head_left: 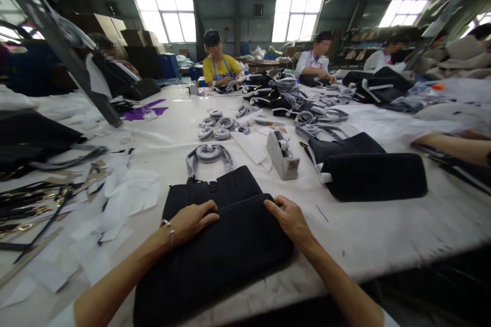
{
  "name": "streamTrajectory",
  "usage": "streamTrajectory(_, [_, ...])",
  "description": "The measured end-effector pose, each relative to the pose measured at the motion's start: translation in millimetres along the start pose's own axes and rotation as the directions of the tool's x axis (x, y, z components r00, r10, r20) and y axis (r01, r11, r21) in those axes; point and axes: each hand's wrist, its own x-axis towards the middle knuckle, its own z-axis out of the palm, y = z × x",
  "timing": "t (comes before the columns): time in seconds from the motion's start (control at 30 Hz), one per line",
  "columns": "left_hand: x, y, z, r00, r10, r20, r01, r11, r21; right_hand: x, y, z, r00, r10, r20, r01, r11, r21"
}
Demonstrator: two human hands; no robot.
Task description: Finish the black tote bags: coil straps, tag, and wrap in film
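Observation:
A black handbag [226, 245] lies on the white table in front of me, its bottom panel turned towards me. Its handles, wrapped in grey film [209, 153], stretch out beyond it. My left hand [195, 220] lies across the bag, with thumb and fingers closing on the raised edge of the panel. At the panel's upper right corner, my right hand [289, 217] grips the edge, thumb on top and the other fingers partly hidden. A grey tape dispenser [283, 156] stands just past my right hand.
Another black bag [378, 176] lies to the right, close to a co-worker's forearm [452, 145]. Wrapped strap coils [222, 122] and a pile of bags [272, 89] sit farther back. Paper scraps [126, 189] and straps with gold hardware [34, 204] cover the left. Several people work around the table.

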Motion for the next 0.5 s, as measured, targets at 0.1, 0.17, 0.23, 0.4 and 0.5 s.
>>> streamTrajectory(0.1, [9,13,7.0,0.994,-0.036,-0.103,0.053,0.985,0.164,3,-2,0,1.0,-0.009,-0.006,0.009,1.0,-0.009])
streamTrajectory(0.17, [19,33,6.7,0.981,0.054,-0.185,0.004,0.955,0.297,3,-4,-1,1.0,-0.007,-0.021,0.007,1.0,-0.002])
streamTrajectory(0.23, [36,56,4.7,0.953,0.182,-0.242,-0.081,0.924,0.374,1,-6,0,1.0,0.009,-0.03,-0.009,1.0,0.014])
streamTrajectory(0.4, [91,85,12.9,0.89,0.334,-0.312,-0.251,0.927,0.277,-14,-7,17,0.999,0.049,0.004,-0.049,0.996,0.068])
streamTrajectory(0.5, [108,78,26.4,0.83,0.419,-0.368,-0.376,0.908,0.184,-18,-6,21,0.998,0.061,0.022,-0.063,0.996,0.056])
